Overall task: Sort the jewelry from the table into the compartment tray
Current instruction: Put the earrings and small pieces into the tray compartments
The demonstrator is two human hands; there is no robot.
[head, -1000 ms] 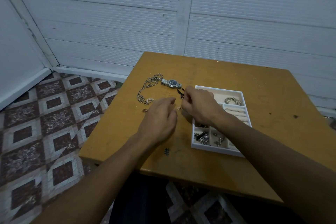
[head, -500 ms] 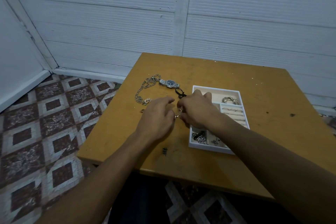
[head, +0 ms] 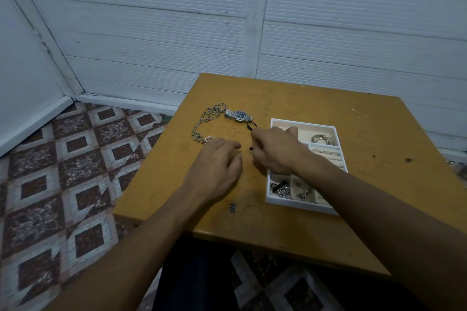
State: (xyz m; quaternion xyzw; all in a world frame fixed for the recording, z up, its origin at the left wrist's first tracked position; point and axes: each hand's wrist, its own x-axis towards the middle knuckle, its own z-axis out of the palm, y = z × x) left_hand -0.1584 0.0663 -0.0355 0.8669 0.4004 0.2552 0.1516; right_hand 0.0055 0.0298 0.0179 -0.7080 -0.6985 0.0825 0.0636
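On the wooden table (head: 379, 134) lie a silver chain necklace (head: 204, 122) and a silver watch with a dark dial (head: 240, 115). A thin black cord (head: 251, 126) loops just below the watch. My right hand (head: 275, 150) is curled round this cord, and a small dark tip shows under its fingers. My left hand (head: 217, 163) rests with relaxed fingers beside the chain's lower end and holds nothing. The white compartment tray (head: 298, 204) sits right of my hands, holding bangles (head: 322, 138), rings (head: 326, 152) and small chains (head: 280, 190). My right wrist hides its middle.
The table's front edge is close to my body and its left edge drops to a patterned tile floor (head: 63, 171). A white panelled wall (head: 252, 20) stands behind the table. A small black mark (head: 232, 208) is drawn near the front.
My right hand has shifted slightly up and right towards the black cord. The small ring seen between my hands half a second ago is out of sight. My left hand stayed nearly still.
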